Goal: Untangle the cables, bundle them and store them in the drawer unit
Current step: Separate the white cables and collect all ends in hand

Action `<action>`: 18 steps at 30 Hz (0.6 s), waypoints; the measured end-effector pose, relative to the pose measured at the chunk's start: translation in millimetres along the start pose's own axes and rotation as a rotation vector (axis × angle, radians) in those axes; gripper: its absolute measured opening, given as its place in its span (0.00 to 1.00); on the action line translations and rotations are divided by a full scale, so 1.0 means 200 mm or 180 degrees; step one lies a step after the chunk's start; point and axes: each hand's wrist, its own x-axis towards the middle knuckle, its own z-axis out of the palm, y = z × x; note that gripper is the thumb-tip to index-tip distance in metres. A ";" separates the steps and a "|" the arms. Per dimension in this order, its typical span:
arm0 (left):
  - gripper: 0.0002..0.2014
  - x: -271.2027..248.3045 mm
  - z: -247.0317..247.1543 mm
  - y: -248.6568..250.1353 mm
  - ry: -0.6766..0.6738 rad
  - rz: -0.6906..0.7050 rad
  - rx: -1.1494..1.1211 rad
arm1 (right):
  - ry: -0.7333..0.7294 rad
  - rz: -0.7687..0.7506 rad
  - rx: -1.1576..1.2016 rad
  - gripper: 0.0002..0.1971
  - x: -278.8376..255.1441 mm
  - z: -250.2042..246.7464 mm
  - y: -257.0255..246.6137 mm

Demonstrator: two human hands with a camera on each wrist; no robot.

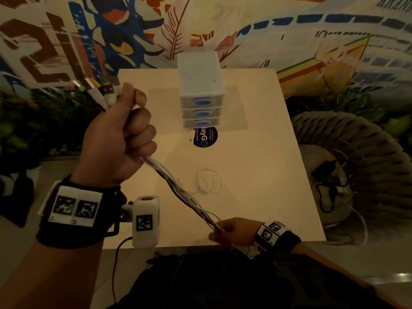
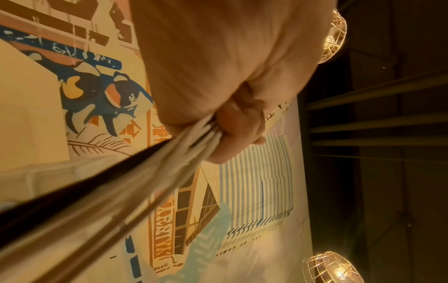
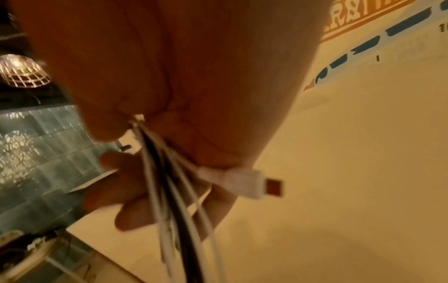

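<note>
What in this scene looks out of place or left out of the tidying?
One thin white cable lies loosely coiled on the table, apart from the cables stretched between the left hand and right hand. The drawer unit has all three drawers closed.

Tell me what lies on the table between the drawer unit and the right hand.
In the head view, a round purple sticker sits just before the drawer unit, then a thin white looped cord on the table, nearer the right hand.
</note>
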 end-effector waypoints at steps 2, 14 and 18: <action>0.18 -0.02 -0.02 -0.01 0.0069 -0.0137 0.0007 | -0.0138 -0.0102 -0.0154 0.15 0.00 -0.04 0.00; 0.18 -0.09 -0.16 -0.22 0.0437 -0.0790 -0.0041 | 0.1175 0.0199 -0.0860 0.16 0.37 -0.45 -0.15; 0.19 -0.09 -0.21 -0.25 0.0459 -0.0902 -0.0001 | 0.1438 0.0510 -0.1231 0.21 0.55 -0.30 -0.14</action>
